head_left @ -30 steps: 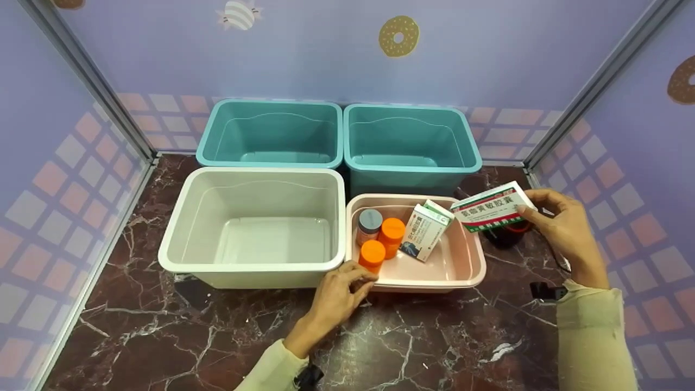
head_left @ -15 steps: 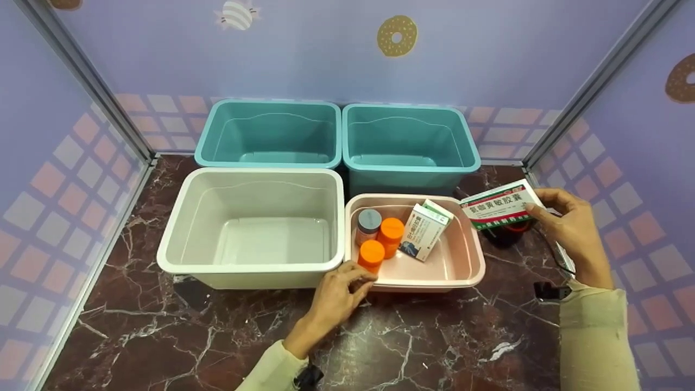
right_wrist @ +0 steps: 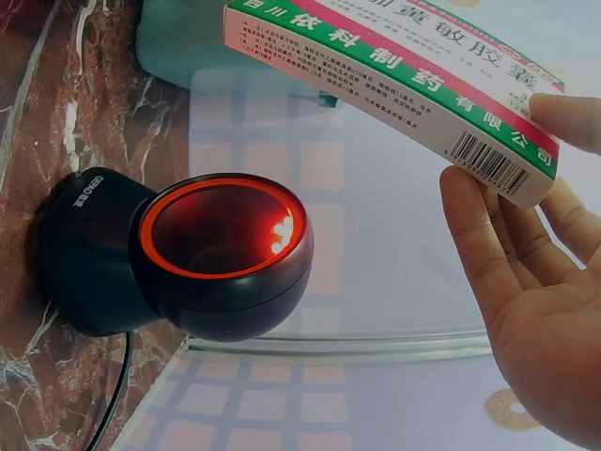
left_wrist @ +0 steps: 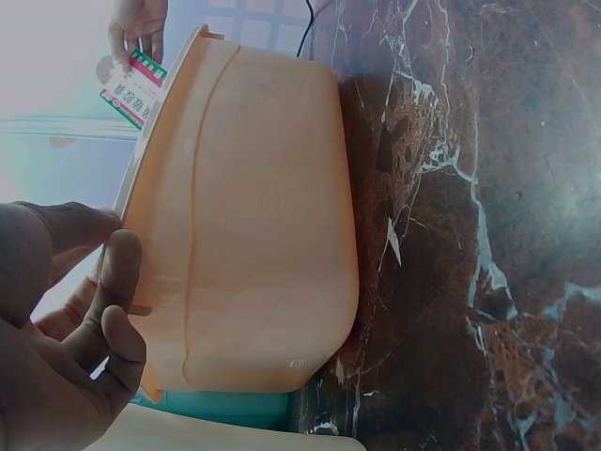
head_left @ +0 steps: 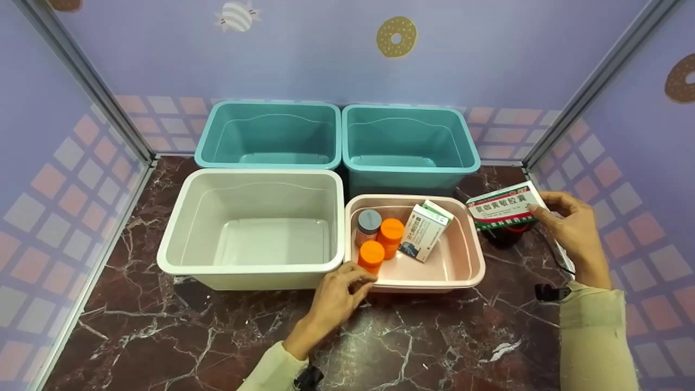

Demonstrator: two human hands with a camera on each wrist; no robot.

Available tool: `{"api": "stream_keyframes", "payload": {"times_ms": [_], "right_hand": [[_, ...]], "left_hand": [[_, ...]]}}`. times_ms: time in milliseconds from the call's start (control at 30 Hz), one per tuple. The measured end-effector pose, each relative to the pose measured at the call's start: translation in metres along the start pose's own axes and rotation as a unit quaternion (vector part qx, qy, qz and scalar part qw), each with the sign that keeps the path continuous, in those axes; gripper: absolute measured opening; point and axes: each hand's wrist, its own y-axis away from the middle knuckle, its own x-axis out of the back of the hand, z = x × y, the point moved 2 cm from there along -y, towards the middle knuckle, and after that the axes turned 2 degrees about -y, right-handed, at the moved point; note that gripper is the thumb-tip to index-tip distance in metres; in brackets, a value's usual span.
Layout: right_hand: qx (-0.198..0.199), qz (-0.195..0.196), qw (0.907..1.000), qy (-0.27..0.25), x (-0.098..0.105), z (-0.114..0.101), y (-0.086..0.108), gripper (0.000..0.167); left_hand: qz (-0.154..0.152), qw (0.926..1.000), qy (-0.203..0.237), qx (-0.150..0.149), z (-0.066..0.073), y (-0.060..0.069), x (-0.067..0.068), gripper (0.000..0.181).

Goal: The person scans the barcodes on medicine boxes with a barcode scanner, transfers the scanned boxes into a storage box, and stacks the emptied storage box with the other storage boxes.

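Observation:
My right hand (head_left: 575,233) pinches a white, red and green medicine box (head_left: 502,207) by its right end. The box is above a black barcode scanner (right_wrist: 221,254), whose ring glows red in the right wrist view. A printed barcode (right_wrist: 486,162) shows on the box's narrow side. With thumb and fingers, my left hand (head_left: 334,296) grips the front left rim of the pink bin (head_left: 429,283). Inside that bin stand a grey-capped bottle (head_left: 370,221) and two orange bottles (head_left: 391,234). Beside them a white medicine box (head_left: 422,234) leans on another, mostly hidden one.
Left of the pink bin is a white bin (head_left: 250,268). Two teal bins (head_left: 269,165) stand behind, against the patterned wall (head_left: 304,60). A cable (right_wrist: 120,385) runs from the scanner. Dark marble tabletop (head_left: 217,347) lies in front.
My right hand has moved a little to the right with the medicine box, away from the pink bin and over the scanner. My left hand stays on the rim.

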Motion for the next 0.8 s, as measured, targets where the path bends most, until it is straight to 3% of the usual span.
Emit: {"api": "stream_keyframes", "payload": {"times_ms": [433, 800], "right_hand": [[-0.007, 0.000, 0.9997, 0.024, -0.003, 0.006, 0.003, 0.036], [-0.027, -0.003, 0.9977, 0.062, -0.007, 0.028, 0.004, 0.039]], "left_hand": [[0.004, 1.0000, 0.000, 0.000, 0.000, 0.000, 0.000, 0.012], [-0.003, 0.9999, 0.005, 0.010, -0.001, 0.000, 0.000, 0.013]]}}
